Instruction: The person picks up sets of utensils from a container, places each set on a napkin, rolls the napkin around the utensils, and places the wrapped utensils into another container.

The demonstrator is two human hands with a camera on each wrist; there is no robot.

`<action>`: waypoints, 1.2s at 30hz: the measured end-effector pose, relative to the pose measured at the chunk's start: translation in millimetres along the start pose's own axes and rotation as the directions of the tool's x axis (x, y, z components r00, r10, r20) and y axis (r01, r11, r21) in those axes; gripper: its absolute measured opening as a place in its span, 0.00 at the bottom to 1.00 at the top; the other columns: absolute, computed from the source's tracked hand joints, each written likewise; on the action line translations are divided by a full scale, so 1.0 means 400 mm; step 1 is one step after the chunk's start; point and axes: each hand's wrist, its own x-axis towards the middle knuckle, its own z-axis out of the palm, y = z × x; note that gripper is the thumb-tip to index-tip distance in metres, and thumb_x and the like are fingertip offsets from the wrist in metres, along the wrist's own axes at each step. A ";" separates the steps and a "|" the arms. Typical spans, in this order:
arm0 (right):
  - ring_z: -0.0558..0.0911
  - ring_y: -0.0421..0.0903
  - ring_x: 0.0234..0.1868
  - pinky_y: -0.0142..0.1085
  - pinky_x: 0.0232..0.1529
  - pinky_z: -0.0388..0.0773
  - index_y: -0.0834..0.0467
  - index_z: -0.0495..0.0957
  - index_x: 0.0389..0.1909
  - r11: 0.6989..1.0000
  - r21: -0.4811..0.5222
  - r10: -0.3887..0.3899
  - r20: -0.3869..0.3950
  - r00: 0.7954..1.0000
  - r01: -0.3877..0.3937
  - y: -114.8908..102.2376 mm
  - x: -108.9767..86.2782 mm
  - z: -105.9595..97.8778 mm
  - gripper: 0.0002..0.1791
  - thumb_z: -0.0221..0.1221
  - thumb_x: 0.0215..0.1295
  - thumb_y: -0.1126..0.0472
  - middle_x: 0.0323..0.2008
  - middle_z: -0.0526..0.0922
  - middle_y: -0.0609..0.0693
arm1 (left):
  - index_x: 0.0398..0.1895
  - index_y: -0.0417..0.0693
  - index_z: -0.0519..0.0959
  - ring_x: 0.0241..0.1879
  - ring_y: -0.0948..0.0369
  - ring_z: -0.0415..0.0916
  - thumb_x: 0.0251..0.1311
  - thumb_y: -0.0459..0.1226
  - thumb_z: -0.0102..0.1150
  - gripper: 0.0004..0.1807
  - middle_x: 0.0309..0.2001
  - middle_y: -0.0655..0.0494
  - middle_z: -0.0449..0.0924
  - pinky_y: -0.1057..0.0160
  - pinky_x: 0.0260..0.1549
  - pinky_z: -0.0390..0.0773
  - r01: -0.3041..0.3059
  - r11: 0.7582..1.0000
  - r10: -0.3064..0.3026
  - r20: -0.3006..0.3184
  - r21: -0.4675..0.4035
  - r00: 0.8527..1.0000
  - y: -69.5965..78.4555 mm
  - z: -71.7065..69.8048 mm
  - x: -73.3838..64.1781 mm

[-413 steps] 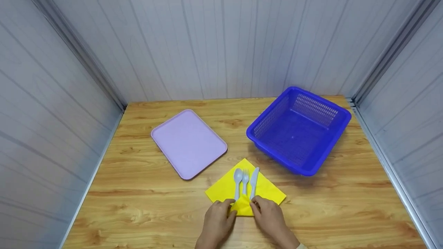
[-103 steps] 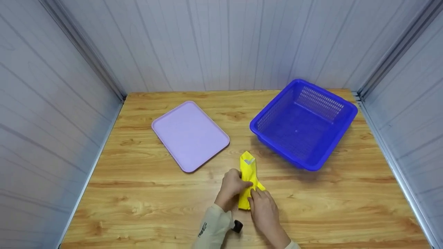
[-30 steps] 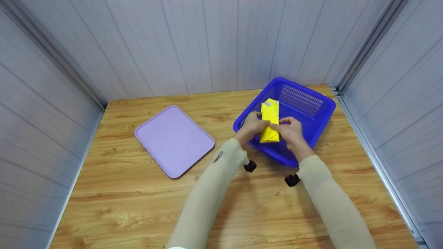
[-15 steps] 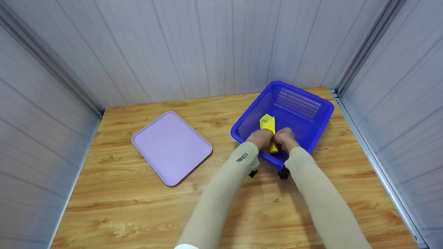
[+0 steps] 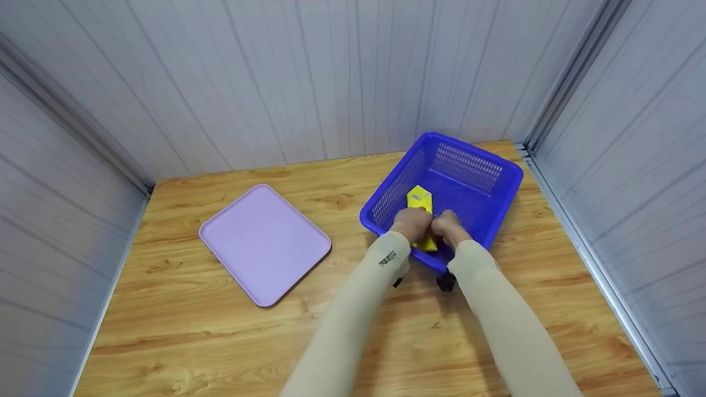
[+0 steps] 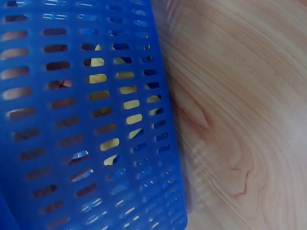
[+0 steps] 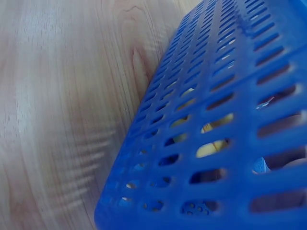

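Inside the blue plastic basket (image 5: 394, 193) lies a folded yellow napkin bundle (image 5: 420, 197), with a bit of light grey cutlery showing near its top. My left hand (image 5: 412, 223) reaches over the basket's near rim and holds the bundle across its middle. At its right edge my right hand (image 5: 448, 227) grips with curled fingers; the fingertips of both hands are hidden. Through the slotted basket wall (image 6: 76, 110), the left wrist view gives yellow patches of the napkin (image 6: 132, 104). The right wrist view also has yellow napkin (image 7: 211, 148) behind the slots.
A lilac tray (image 5: 265, 245) lies to the left on the wooden table (image 5: 220, 342). Pale panel walls (image 5: 331, 77) enclose the back and both sides. The basket's near rim passes beneath my forearms.
Earlier, a spoon, fork and knife lay on the spread napkin, which was then folded round them. Both hands carried the bundle over the basket and lowered it in. The view shifted slightly.
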 end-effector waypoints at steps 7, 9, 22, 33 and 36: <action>0.70 0.53 0.32 0.41 0.31 0.72 0.59 0.70 0.23 0.954 -0.271 -0.168 -0.127 0.978 0.129 -0.014 -0.015 0.003 0.02 0.50 0.52 0.68 0.30 0.72 0.57 | 0.49 0.53 0.81 0.45 0.58 0.72 0.63 0.36 0.56 0.12 0.50 0.56 0.73 0.57 0.42 0.78 -0.019 0.998 0.018 0.032 0.055 0.999 -0.016 -0.007 -0.013; 0.70 0.54 0.33 0.44 0.35 0.73 0.61 0.71 0.24 0.945 -0.286 -0.203 -0.134 0.970 0.158 -0.016 -0.018 0.003 0.00 0.52 0.51 0.68 0.30 0.73 0.57 | 0.48 0.53 0.81 0.45 0.58 0.72 0.63 0.35 0.56 0.12 0.49 0.56 0.74 0.57 0.41 0.78 -0.021 0.999 0.020 0.023 0.043 1.000 -0.022 -0.007 -0.015; 0.77 0.64 0.48 0.55 0.47 0.74 0.67 0.77 0.42 0.894 -0.432 -0.205 -0.152 0.967 0.122 -0.019 -0.036 0.009 0.14 0.54 0.60 0.62 0.46 0.79 0.67 | 0.50 0.52 0.81 0.51 0.59 0.66 0.60 0.37 0.61 0.14 0.53 0.57 0.71 0.59 0.49 0.72 -0.020 0.998 0.023 0.059 -0.053 0.998 -0.027 -0.005 -0.032; 0.79 0.60 0.40 0.53 0.42 0.76 0.68 0.77 0.42 0.889 -0.424 -0.237 -0.101 0.966 0.174 -0.013 -0.042 -0.003 0.13 0.54 0.60 0.64 0.38 0.80 0.63 | 0.49 0.50 0.81 0.48 0.59 0.69 0.60 0.38 0.62 0.14 0.50 0.56 0.74 0.59 0.46 0.74 -0.021 1.000 0.021 0.011 -0.022 1.000 -0.009 -0.009 -0.025; 0.77 0.58 0.37 0.51 0.41 0.76 0.67 0.77 0.42 0.887 -0.430 -0.211 -0.059 0.976 0.166 -0.010 -0.040 -0.003 0.14 0.55 0.58 0.63 0.38 0.79 0.62 | 0.43 0.49 0.82 0.39 0.59 0.71 0.60 0.36 0.62 0.09 0.41 0.56 0.76 0.60 0.40 0.75 -0.046 0.998 0.046 -0.017 -0.038 0.999 -0.013 0.000 -0.022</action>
